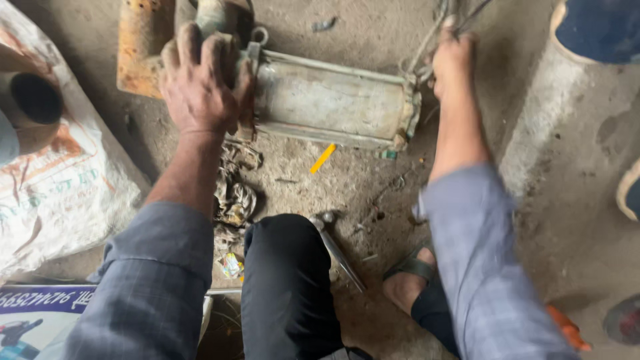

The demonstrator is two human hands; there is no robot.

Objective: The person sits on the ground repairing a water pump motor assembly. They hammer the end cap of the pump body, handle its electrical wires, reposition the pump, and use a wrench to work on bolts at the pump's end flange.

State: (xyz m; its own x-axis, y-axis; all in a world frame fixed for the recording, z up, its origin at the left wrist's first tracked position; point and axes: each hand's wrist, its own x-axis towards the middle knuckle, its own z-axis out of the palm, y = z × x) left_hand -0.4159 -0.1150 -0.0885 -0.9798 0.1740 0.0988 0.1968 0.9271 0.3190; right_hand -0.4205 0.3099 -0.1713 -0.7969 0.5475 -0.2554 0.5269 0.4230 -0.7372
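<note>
**Steadying the motor, pulling at its wires**

Under my left hand (200,80) sits the near end of a grimy grey motor housing (330,103), lying on its side on the dirt floor (373,193). My palm is pressed flat over the end cap with the fingers curled down around it, so that hand is closed on the housing and pins it in place. Just beyond my fingertips is a rusty orange metal plate (140,43) that the housing butts against.

Off at the far end of the housing, my right hand (453,60) is closed around a bundle of thin wires (427,47) that comes out of that end and runs up away from me. The hand is blurred, so I cannot tell how tightly it holds.

I judge this as the bracing-and-pulling step: one hand holds the body, the other works the leads. Whatever comes next calls for a firm left hand so the housing does not roll, and a pull in line with the wires.

Below my left wrist lies a crumpled dirty rag (233,193); between my knees rests a metal hand tool (337,250); a short yellow strip (323,158) lies just near the housing.
</note>
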